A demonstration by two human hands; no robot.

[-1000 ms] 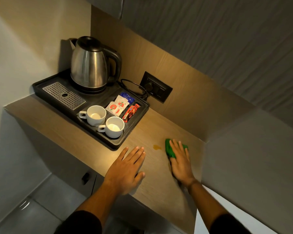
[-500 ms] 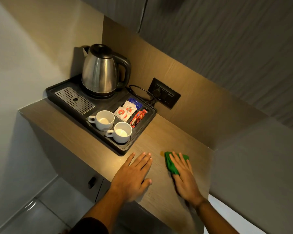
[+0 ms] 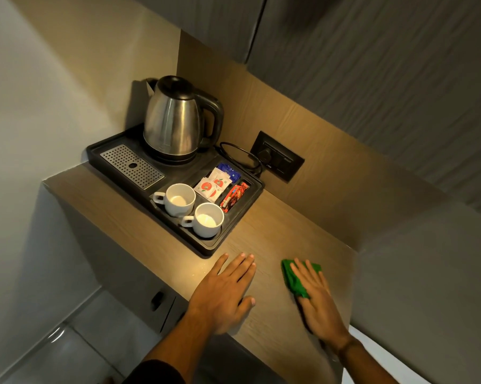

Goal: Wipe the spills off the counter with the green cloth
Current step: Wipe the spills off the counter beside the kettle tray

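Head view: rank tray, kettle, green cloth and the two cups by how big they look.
1. Tray
2. Kettle
3. Two cups: alike, unranked
4. Green cloth, partly hidden under the right hand, so its full size is unsure.

On the counter [image 3: 275, 225], toward its left end: tray [image 3: 250, 200]. At the tray's back: kettle [image 3: 172, 120]; at its left: drip grate [image 3: 131, 166]; at its front: two cups [image 3: 179, 199] [image 3: 207, 218], side by side; at its right: sachets [image 3: 214, 184] in one compartment, sticks [image 3: 233, 196] in the next. Behind the tray's right corner, on the wall: socket [image 3: 279, 159]. Before the tray, flat on the counter: left hand [image 3: 225, 289]. Right of the tray's front corner, well apart: cloth [image 3: 296, 278] under the right hand [image 3: 316, 297].
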